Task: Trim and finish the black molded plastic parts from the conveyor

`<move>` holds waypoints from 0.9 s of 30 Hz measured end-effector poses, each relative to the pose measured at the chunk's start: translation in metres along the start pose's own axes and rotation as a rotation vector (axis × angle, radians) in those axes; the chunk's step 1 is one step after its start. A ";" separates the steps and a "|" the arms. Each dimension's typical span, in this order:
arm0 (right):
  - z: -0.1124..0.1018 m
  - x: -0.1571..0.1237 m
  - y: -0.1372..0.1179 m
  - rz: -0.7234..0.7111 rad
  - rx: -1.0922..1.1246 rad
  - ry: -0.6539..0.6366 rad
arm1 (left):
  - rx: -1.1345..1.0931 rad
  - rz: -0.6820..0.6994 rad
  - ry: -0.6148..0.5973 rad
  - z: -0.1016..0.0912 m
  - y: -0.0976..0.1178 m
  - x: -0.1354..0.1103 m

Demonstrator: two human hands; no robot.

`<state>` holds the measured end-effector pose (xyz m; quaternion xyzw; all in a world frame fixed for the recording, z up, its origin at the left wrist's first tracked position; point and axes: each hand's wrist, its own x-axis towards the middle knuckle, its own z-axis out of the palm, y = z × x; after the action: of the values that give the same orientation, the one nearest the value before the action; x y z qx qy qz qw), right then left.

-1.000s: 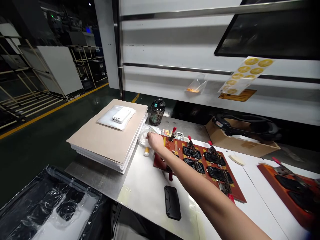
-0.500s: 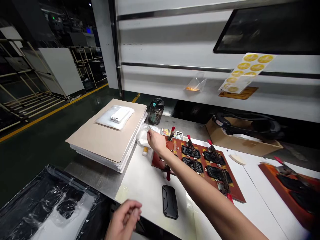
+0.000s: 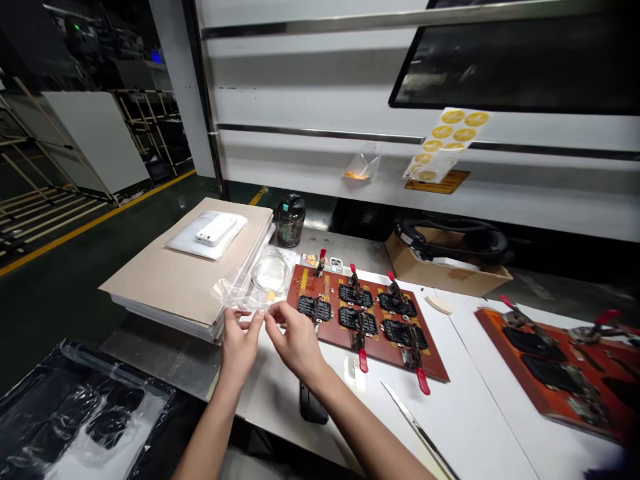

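Observation:
My left hand (image 3: 239,343) and my right hand (image 3: 296,339) meet over the table's left part, fingertips pinched together. Between them they hold a small clear plastic bag (image 3: 234,291), its loose end rising toward the paper stack. Whether anything is inside the bag cannot be made out. Just beyond the hands lies a coiled clear-wrapped bundle (image 3: 270,270). To the right is a red-brown fixture board (image 3: 313,285) with black ribbed parts (image 3: 356,295) under red-handled toggle clamps (image 3: 363,361). A black rectangular case (image 3: 313,408) is partly hidden beneath my right forearm.
A tall paper stack (image 3: 150,267) carries a white power bank (image 3: 217,229). Behind stand a dark bottle (image 3: 291,221) and an open cardboard box (image 3: 445,272). A slim pointed blade-like tool (image 3: 415,425) lies in front; a second fixture board (image 3: 543,393) is at right.
My right hand has come back from the bundle toward my left hand, and both now grip the clear bag. The view has shifted right, showing the pointed tool and more of the second board.

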<state>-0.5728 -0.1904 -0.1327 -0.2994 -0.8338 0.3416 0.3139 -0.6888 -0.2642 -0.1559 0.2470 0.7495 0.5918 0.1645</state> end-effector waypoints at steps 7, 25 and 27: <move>0.002 -0.038 -0.008 0.083 -0.053 0.008 | 0.042 0.015 0.087 -0.025 -0.004 -0.070; 0.011 -0.078 -0.001 0.438 0.536 -0.103 | -0.212 -0.153 -0.308 -0.041 -0.019 -0.084; 0.012 -0.083 -0.004 0.395 0.371 -0.160 | -0.205 -0.157 -0.350 -0.039 -0.017 -0.087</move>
<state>-0.5308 -0.2567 -0.1628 -0.3658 -0.7047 0.5653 0.2239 -0.6415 -0.3478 -0.1668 0.2689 0.6623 0.5983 0.3621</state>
